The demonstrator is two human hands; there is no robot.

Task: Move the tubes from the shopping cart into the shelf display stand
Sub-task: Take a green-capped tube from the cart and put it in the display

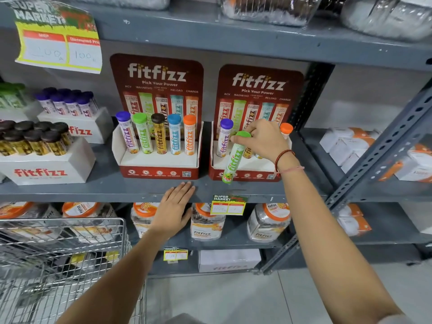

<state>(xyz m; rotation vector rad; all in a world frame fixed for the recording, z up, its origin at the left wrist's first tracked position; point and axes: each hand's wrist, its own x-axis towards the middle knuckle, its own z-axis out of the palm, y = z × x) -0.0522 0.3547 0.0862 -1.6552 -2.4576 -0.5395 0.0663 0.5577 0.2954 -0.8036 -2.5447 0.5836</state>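
My right hand [265, 141] grips a green-capped tube [235, 160] by its top, tilted, in front of the right red display stand [243, 174]. That stand holds a purple-capped tube [224, 140] at its left and an orange-capped tube [286, 129] at its right; tubes between them are mostly hidden behind my hand. The left display stand [159, 170] holds several tubes, one per cap colour. My left hand [174, 210] lies flat, fingers together, on the front edge of the grey shelf [93, 190]. The wire shopping cart [60, 260] is at lower left.
White boxes of purple-capped [67, 104] and dark-capped tubes [32, 139] stand at the shelf's left. Jars with orange lids [205, 220] fill the shelf below. A slanted metal upright [378, 150] divides off the right bay with white cartons [346, 143]. Price tags hang from shelf edges.
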